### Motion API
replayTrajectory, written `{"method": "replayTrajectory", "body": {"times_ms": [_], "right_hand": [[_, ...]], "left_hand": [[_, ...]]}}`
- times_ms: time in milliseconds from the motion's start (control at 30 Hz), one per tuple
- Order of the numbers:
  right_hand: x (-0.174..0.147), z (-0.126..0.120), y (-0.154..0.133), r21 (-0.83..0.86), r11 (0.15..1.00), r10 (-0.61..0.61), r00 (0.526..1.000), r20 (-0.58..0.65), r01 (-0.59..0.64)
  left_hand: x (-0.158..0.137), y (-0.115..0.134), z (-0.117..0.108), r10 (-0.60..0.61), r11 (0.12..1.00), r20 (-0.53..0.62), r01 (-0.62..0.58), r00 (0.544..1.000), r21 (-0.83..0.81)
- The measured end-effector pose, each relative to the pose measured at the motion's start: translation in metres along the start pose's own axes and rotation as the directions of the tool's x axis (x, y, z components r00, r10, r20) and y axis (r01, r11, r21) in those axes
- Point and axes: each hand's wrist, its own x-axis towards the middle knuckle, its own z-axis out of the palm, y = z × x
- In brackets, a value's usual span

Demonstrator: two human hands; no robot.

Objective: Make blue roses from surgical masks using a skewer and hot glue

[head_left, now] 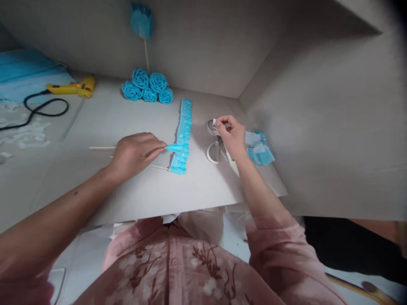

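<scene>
My left hand [136, 153] is closed around a thin wooden stick [101, 148] with a pointed blue tip [172, 147]. That tip overlaps a gathered blue strip [184, 123], which lies lengthwise away from me on the table. A second stick [159, 167] ends at the strip's near end. Over the scissors [213, 153], whose handles are white, my right hand [234, 134] pinches a small white piece [214, 122]. Part of the scissors is hidden beneath the right hand.
Several rolled blue flowers [149, 87] are stacked at the back, with a blue stemmed flower [141, 23] above them. To the left are a yellow glue gun [84, 87] with its black cord, blue sheets [28, 70] and white scraps [30, 133]. Blue scraps [262, 156] lie right.
</scene>
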Motion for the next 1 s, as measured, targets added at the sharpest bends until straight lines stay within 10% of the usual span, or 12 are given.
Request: {"method": "replayTrajectory", "body": {"times_ms": [167, 367, 700, 1000], "right_hand": [[-0.039, 0.005, -0.073, 0.026, 0.946, -0.321, 0.926, 0.201, 0.322], [-0.058, 0.015, -0.091, -0.032, 0.88, -0.455, 0.862, 0.222, 0.473], [-0.067, 0.022, -0.103, 0.204, 0.971, -0.16, 0.97, 0.184, 0.122], [-0.073, 0.031, -0.106, 0.279, 0.96, -0.04, 0.973, 0.226, -0.026]], "left_hand": [[0.002, 0.011, -0.007, 0.131, 0.991, 0.017, -0.131, 0.991, 0.005], [0.001, 0.016, -0.008, 0.205, 0.977, 0.002, -0.205, 0.979, 0.059], [0.003, 0.019, -0.008, 0.176, 0.984, 0.05, -0.176, 0.983, -0.005], [0.003, 0.019, -0.008, 0.161, 0.987, 0.088, -0.159, 0.983, -0.029]]}}
